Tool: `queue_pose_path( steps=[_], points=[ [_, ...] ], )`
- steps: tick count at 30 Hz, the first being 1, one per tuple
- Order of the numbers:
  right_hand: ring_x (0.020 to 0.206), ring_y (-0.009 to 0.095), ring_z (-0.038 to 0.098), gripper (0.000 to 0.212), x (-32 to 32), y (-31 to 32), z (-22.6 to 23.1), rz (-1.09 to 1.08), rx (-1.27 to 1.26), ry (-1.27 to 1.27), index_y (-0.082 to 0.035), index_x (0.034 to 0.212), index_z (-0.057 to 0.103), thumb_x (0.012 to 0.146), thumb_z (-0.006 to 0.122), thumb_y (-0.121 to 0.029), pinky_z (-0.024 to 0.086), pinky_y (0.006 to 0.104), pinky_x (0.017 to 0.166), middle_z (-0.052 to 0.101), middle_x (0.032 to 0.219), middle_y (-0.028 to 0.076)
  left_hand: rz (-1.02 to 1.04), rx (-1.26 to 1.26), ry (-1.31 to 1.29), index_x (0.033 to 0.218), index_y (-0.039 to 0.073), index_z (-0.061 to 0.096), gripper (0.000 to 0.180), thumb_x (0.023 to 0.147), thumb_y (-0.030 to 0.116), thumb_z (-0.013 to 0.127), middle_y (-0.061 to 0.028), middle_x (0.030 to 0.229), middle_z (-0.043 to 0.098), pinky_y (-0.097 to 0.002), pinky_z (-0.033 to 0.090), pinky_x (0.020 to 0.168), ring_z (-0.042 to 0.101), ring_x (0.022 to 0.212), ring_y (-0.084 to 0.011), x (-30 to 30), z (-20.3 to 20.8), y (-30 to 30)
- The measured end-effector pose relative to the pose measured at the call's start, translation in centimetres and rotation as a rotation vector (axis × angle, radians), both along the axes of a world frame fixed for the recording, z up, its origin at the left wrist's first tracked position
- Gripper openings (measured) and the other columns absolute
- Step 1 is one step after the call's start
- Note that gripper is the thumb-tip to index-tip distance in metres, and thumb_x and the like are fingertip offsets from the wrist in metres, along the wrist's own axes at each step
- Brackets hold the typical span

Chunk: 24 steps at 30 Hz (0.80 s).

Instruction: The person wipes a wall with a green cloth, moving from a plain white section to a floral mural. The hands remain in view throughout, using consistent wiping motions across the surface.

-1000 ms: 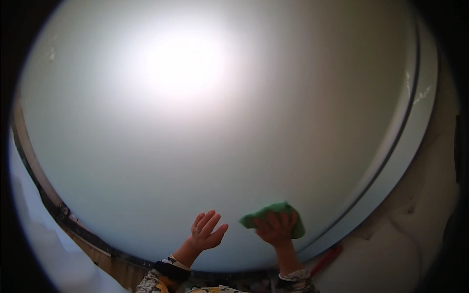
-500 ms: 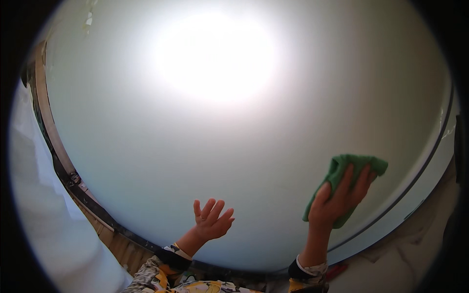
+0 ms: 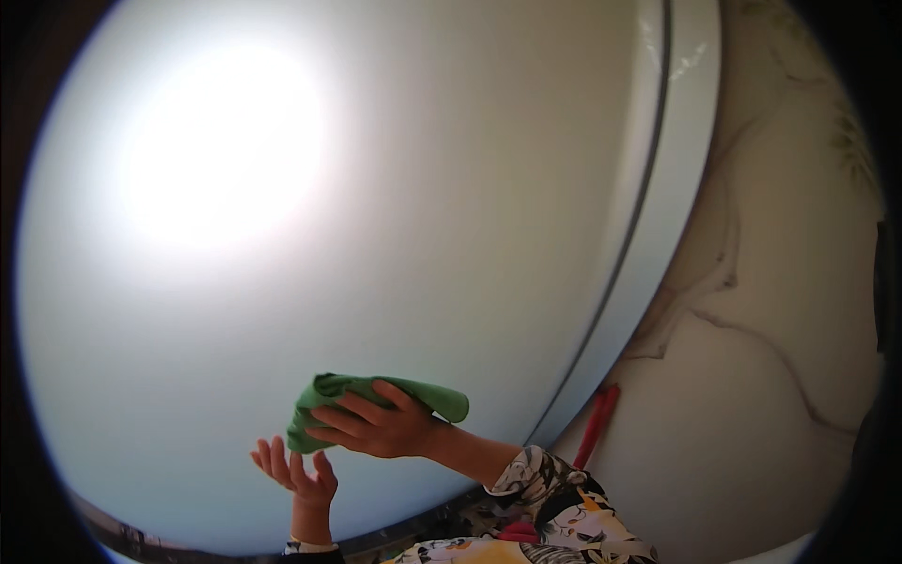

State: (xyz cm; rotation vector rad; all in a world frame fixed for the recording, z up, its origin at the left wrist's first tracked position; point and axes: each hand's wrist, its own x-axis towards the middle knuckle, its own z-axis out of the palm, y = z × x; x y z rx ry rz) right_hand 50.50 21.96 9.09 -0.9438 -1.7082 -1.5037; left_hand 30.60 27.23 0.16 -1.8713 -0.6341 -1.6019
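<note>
My right hand (image 3: pixel 385 423) lies over a folded green cloth (image 3: pixel 442 398), its fingers bent across it. The cloth is against or just in front of a large pale, smooth panel (image 3: pixel 451 235); whether it touches cannot be told. Just below the cloth's left end is my left hand (image 3: pixel 303 477), its fingers apart and nothing in it. Its fingertips come close to the cloth's lower edge, and contact there is unclear.
A bright white glare (image 3: pixel 225 150) covers the panel's upper left. Along the right runs a pale border strip (image 3: pixel 672 179) with a dark line. Beyond it is a beige marbled surface (image 3: pixel 752 423). A red bar-shaped thing (image 3: pixel 597 428) stands beside the strip's lower end.
The view has swung to the right, bringing more of the strip and marbled surface in. My right hand with the cloth has moved left, close to my left hand, and the cloth now lies sideways.
</note>
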Motion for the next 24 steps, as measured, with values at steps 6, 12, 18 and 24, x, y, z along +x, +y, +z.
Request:
queue_pose_path(
  steps=[6,12,18,24],
  points=[
    [0.124,0.018,0.045,0.035,5.6,1.7,-2.1,-0.058,0.065,0.126,-0.046,0.118,0.062,0.084,0.062,-0.043,0.03,0.0456,0.109,0.052,0.132,-0.012,0.011,-0.053,-0.057,0.131,0.005,0.044,0.037,0.098,0.019,0.052,-0.0277,0.147,0.035,-0.0628,0.013,0.115,0.023,0.142,-0.0491,2.4,0.9,1.5],
    [0.119,0.029,0.049,0.033,9.0,1.4,7.5,-0.043,0.176,0.248,-0.031,0.119,0.065,0.086,0.06,-0.033,0.038,0.0474,0.098,0.052,0.134,0.005,-0.003,0.08,0.016,0.107,0.008,0.062,0.016,0.097,0.018,0.054,-0.0215,0.137,0.051,-0.0582,0.012,0.118,0.033,0.14,-0.0424,2.0,6.2,2.1],
    [0.11,0.036,0.051,0.037,7.7,0.6,11.3,-0.11,0.206,0.558,-0.005,0.123,0.059,0.086,0.061,-0.01,0.043,0.0462,0.093,0.051,0.132,0.019,-0.135,0.036,0.11,0.098,0.012,0.068,0.011,0.092,0.013,0.059,-0.0152,0.128,0.06,-0.0516,0.016,0.119,0.041,0.137,-0.0336,-0.8,5.8,1.0],
    [0.107,0.034,0.056,0.036,5.0,-1.8,13.6,-0.076,0.196,0.445,-0.003,0.122,0.06,0.086,0.063,-0.007,0.047,0.0418,0.091,0.057,0.125,0.019,-0.296,-0.139,0.136,0.1,0.012,0.069,0.014,0.089,0.008,0.059,-0.0127,0.128,0.061,-0.048,0.029,0.114,0.05,0.129,-0.031,-3.7,4.9,2.2]
  ],
)
